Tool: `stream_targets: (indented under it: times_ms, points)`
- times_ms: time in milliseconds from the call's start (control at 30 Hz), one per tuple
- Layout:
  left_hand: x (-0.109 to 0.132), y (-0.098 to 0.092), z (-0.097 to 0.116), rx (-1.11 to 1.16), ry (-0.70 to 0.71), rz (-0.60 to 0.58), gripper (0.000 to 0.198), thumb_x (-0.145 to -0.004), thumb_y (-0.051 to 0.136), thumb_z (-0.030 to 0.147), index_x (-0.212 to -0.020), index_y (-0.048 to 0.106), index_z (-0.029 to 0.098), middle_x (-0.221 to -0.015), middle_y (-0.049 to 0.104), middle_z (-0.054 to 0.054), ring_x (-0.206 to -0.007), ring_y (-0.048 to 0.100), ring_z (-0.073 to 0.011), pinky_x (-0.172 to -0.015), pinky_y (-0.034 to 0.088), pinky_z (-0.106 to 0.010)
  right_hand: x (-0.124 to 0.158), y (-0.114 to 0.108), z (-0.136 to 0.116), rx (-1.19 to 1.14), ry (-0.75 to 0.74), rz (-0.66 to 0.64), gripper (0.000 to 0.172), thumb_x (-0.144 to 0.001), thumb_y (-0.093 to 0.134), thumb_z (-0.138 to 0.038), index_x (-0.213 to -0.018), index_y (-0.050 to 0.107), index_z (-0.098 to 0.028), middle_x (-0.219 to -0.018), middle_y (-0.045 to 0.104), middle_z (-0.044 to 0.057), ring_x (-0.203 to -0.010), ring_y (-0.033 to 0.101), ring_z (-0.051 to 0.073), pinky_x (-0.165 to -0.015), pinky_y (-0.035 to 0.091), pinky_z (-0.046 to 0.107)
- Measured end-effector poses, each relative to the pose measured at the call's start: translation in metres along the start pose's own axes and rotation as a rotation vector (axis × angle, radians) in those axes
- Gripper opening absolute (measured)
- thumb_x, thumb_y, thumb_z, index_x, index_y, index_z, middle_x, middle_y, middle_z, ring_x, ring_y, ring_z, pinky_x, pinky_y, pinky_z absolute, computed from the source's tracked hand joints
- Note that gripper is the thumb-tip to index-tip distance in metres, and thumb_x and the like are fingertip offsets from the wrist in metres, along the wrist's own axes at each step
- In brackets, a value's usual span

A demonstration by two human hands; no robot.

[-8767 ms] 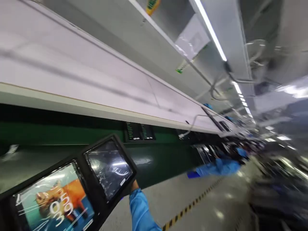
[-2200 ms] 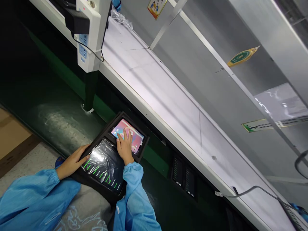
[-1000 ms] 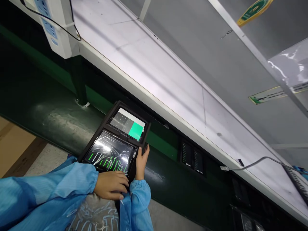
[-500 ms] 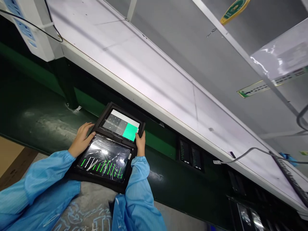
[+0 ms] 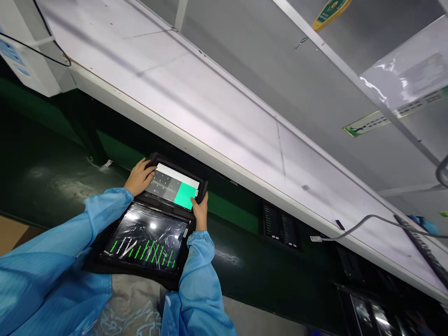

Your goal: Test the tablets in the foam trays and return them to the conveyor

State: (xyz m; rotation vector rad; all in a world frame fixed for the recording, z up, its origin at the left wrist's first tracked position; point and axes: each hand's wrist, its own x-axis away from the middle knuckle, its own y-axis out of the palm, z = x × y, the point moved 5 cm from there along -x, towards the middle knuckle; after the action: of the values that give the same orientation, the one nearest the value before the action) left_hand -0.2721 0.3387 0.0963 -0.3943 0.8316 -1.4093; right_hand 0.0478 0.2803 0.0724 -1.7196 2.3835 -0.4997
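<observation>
Two black-framed tablets lie one above the other in front of my body. The upper tablet [image 5: 168, 186] shows a grey keypad with a green block. The lower tablet [image 5: 147, 233], under wrinkled clear film, shows rows of green and white text. My left hand [image 5: 140, 178] rests over the upper tablet's left side, fingers stretched out and touching the screen's upper left. My right hand [image 5: 200, 212] grips that tablet's right edge, thumb on the front beside the green block; its other fingers are hidden behind.
A dark green bench [image 5: 231, 252] runs beneath a long white shelf [image 5: 196, 107]. Two dark panels with lines of text [image 5: 279, 226] lie to the right under the shelf, and more glossy black devices [image 5: 371, 308] farther right. A grey cable [image 5: 364, 219] hangs over the shelf edge.
My left hand has moved up and right, from beside the joint between the tablets onto the upper screen's corner. My right hand keeps its hold. The view has shifted slightly.
</observation>
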Motion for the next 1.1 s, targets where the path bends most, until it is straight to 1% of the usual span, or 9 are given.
stream_targets:
  times_ms: [100,300,467,600,700,767,867,967,1100]
  points:
    - [0.003,0.002,0.009,-0.096,0.073,-0.065,0.051,-0.098,0.031,0.039,-0.127,0.068,0.018,-0.150,0.047,-0.016,-0.151,0.027,-0.0353,-0.120,0.030,-0.057,-0.002,0.001,-0.001,0.003,0.038,0.018,0.080,-0.075,0.073,-0.036,-0.148,0.042,-0.021,-0.148,0.055,0.012,-0.137,0.051,0.029,-0.118,0.035,0.046]
    - [0.005,0.007,0.025,-0.261,0.167,-0.210,0.053,-0.101,0.029,0.041,-0.136,0.063,0.021,-0.160,0.037,-0.017,-0.154,0.018,-0.0381,-0.119,0.022,-0.068,0.001,0.002,-0.008,-0.099,0.058,-0.039,0.091,-0.065,0.074,-0.027,-0.149,0.041,-0.019,-0.148,0.055,0.012,-0.130,0.057,0.027,-0.112,0.043,0.042]
    - [0.005,0.013,0.027,-0.301,0.213,-0.294,0.054,-0.101,0.032,0.051,-0.139,0.061,0.024,-0.166,0.026,-0.010,-0.155,0.014,-0.0375,-0.119,0.012,-0.073,0.002,0.001,-0.010,-0.136,0.096,-0.007,0.084,-0.069,0.073,-0.036,-0.146,0.044,-0.019,-0.147,0.056,0.012,-0.131,0.056,0.028,-0.115,0.039,0.044]
    - [0.004,0.008,0.022,-0.266,0.152,-0.221,0.053,-0.103,0.029,0.049,-0.137,0.062,0.025,-0.165,0.029,-0.007,-0.156,0.015,-0.0342,-0.121,0.009,-0.072,0.003,0.000,-0.010,-0.138,0.095,-0.011,0.078,-0.072,0.070,-0.037,-0.144,0.047,-0.019,-0.146,0.057,0.011,-0.130,0.057,0.027,-0.114,0.040,0.042]
    - [0.003,0.006,0.020,-0.216,0.113,-0.189,0.052,-0.102,0.030,0.048,-0.134,0.064,0.025,-0.161,0.038,-0.008,-0.154,0.021,-0.0334,-0.121,0.007,-0.070,0.003,0.001,-0.010,-0.150,0.093,-0.029,0.084,-0.066,0.072,-0.031,-0.145,0.045,-0.019,-0.146,0.057,0.011,-0.129,0.058,0.027,-0.113,0.042,0.041]
    - [0.004,0.004,0.021,-0.177,0.122,-0.168,0.055,-0.101,0.032,0.050,-0.143,0.055,0.023,-0.161,0.038,-0.010,-0.154,0.022,-0.0331,-0.122,0.008,-0.068,0.003,0.002,-0.010,-0.141,0.100,-0.047,0.089,-0.064,0.073,-0.027,-0.147,0.043,-0.020,-0.145,0.058,0.010,-0.127,0.059,0.027,-0.111,0.044,0.040]
    - [0.005,0.001,0.025,-0.137,0.156,-0.126,0.065,-0.099,0.034,0.053,-0.155,0.038,0.020,-0.160,0.039,-0.012,-0.154,0.022,-0.0327,-0.123,0.009,-0.065,0.000,0.002,-0.009,-0.098,0.123,-0.030,0.084,-0.068,0.071,-0.030,-0.147,0.044,-0.020,-0.144,0.059,0.010,-0.128,0.058,0.027,-0.112,0.042,0.042]
    - [0.007,0.001,0.025,-0.126,0.169,-0.124,0.068,-0.099,0.034,0.055,-0.155,0.035,0.017,-0.158,0.043,-0.014,-0.153,0.023,-0.0331,-0.124,0.009,-0.063,-0.001,0.001,-0.008,-0.076,0.131,0.002,0.077,-0.073,0.070,-0.034,-0.145,0.046,-0.020,-0.143,0.060,0.011,-0.130,0.057,0.027,-0.115,0.039,0.043]
    - [0.007,0.003,0.022,-0.136,0.160,-0.122,0.070,-0.099,0.032,0.056,-0.154,0.037,0.014,-0.155,0.045,-0.017,-0.152,0.025,-0.0349,-0.123,0.012,-0.063,-0.001,0.002,-0.006,-0.096,0.141,-0.012,0.082,-0.067,0.074,-0.028,-0.144,0.047,-0.021,-0.140,0.063,0.010,-0.124,0.061,0.026,-0.108,0.046,0.040]
